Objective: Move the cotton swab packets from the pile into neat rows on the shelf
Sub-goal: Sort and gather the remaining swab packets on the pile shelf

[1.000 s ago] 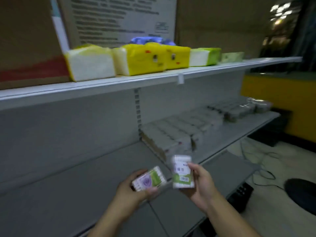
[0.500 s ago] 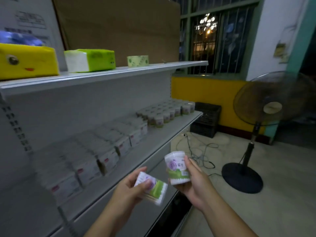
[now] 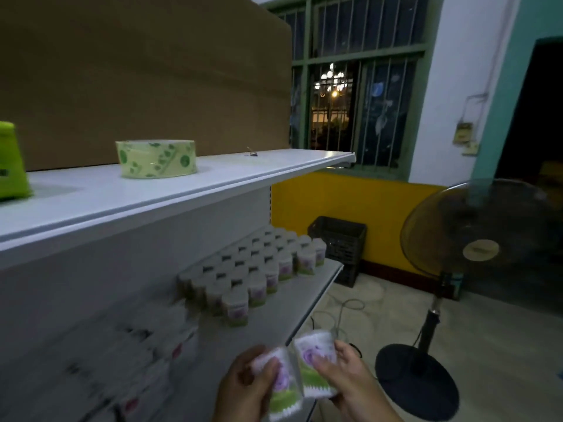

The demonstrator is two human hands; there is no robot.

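My left hand [image 3: 243,388] grips one cotton swab packet [image 3: 281,388], white with a purple flower and green base. Right beside it, my right hand [image 3: 350,379] holds a second packet [image 3: 315,367] of the same kind; the two packets touch. Both are low in the view, above the front edge of the lower shelf [image 3: 292,300]. On that shelf stand several rows of like packets [image 3: 259,269], running toward its far end. Nearer, at lower left, blurred white boxes [image 3: 137,354] fill the shelf.
The upper shelf [image 3: 182,190] carries a roll of green-printed tape [image 3: 157,158] and a green pack [image 3: 12,162] at the left edge, with cardboard behind. A standing fan [image 3: 457,269], a black crate [image 3: 338,245] and cables lie on the floor to the right.
The view has swung right along the shelf toward the rows of packets. My hands have come closer together, so the two packets now touch.
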